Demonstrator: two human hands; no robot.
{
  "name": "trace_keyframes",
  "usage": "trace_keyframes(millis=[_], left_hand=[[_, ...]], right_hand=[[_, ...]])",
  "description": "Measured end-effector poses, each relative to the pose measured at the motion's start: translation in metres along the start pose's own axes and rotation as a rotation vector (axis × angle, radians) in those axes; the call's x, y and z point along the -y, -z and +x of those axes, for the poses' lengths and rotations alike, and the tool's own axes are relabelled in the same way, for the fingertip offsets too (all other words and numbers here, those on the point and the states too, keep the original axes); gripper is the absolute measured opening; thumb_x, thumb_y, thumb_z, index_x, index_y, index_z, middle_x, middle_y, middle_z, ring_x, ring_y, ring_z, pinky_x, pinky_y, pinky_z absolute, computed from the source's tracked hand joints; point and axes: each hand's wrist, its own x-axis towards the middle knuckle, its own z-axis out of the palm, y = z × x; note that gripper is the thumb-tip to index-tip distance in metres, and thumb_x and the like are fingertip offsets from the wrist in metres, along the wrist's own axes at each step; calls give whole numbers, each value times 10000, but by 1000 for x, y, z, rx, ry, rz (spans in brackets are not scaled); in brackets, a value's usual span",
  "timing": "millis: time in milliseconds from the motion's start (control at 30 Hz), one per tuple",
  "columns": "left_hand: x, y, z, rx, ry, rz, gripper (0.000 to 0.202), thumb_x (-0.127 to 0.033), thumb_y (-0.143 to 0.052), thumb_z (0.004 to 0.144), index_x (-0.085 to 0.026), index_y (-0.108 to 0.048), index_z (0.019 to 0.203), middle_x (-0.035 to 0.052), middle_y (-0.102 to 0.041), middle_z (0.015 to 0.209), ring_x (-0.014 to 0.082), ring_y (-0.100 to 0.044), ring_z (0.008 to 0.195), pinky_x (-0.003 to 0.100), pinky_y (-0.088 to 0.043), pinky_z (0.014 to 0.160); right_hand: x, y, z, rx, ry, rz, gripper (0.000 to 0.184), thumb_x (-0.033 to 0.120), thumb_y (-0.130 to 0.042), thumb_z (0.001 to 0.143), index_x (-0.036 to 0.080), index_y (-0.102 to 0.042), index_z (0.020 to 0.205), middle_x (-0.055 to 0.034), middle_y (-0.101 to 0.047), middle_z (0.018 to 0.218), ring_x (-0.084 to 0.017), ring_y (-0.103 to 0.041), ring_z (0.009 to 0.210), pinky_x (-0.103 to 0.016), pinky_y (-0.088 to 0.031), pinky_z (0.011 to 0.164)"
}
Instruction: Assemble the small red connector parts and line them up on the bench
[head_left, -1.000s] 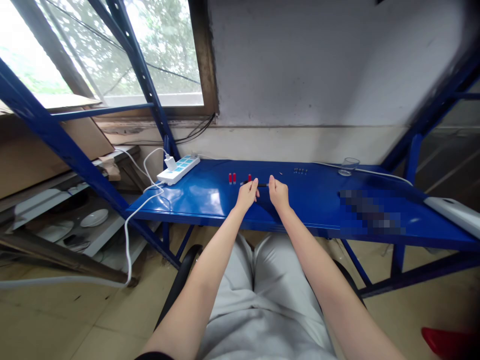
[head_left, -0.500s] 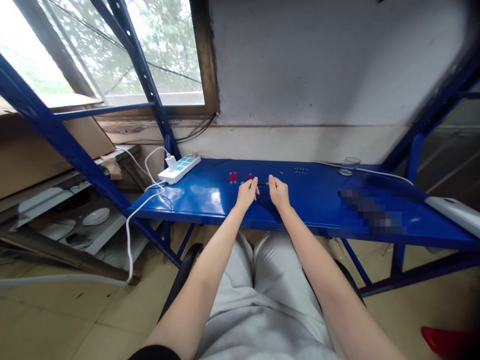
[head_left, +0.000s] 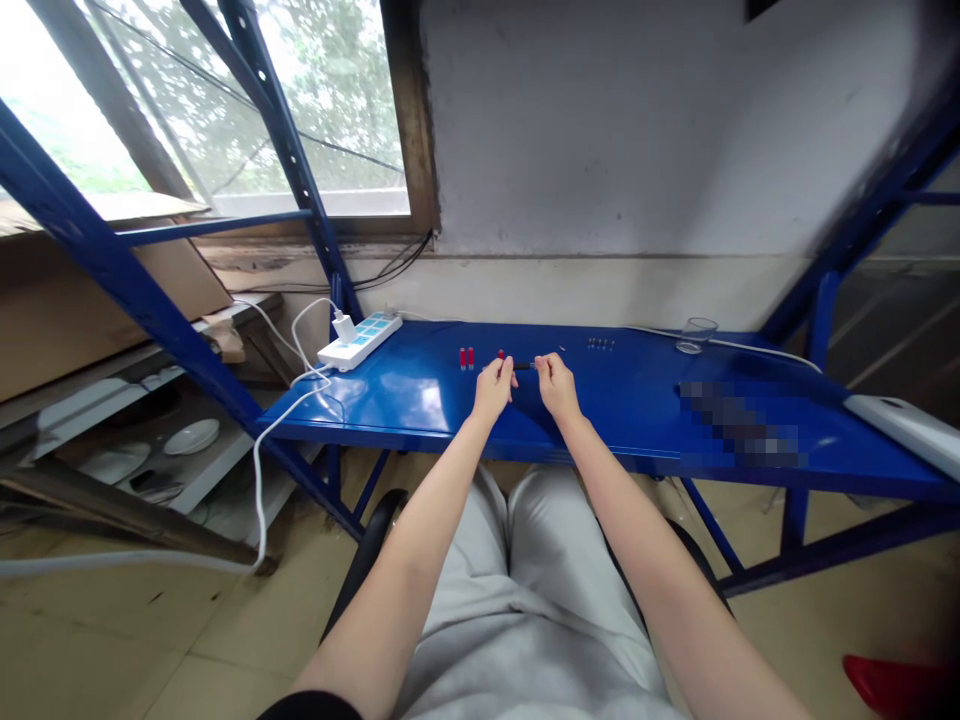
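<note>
Both my hands rest on the blue metal table point(head_left: 420, 400) near its middle. My left hand point(head_left: 493, 386) and my right hand point(head_left: 556, 382) are closed in a pinch on the two ends of a thin black rod-like piece point(head_left: 523, 366) held between them just above the tabletop. A small red part point(head_left: 500, 355) shows right behind my left fingers. Two more small red parts point(head_left: 466, 357) stand on the table just to the left.
A white power strip point(head_left: 358, 340) with a plugged-in charger and white cable lies at the table's back left. A row of small dark pieces point(head_left: 601, 343) and a glass cup point(head_left: 697, 333) sit towards the back right. A white object point(head_left: 904, 422) lies at the far right edge.
My hands and the black piece have stayed almost in place; only the view has shifted slightly.
</note>
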Motion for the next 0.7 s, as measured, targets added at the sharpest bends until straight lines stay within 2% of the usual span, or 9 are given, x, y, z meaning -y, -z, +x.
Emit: trace_keyframes(millis=[267, 700], left_hand=[[0, 2, 0, -51, 10, 5, 388, -494, -359, 871, -177, -432, 659, -35, -541, 600, 38, -442, 365, 186, -366, 433], [-2, 2, -1, -87, 28, -28, 347, -496, -351, 874, -189, -433, 736, -44, -548, 603, 36, -432, 362, 175, -351, 415]], right_hand=[[-4, -1, 0, 20, -24, 42, 361, 526, -308, 880, 208, -458, 797, -1, -510, 644, -132, -464, 572, -249, -347, 584], [-2, -1, -1, -6, -61, 42, 404, 559, -276, 882, 222, -415, 709, 13, -502, 594, -121, -461, 531, -241, -334, 561]])
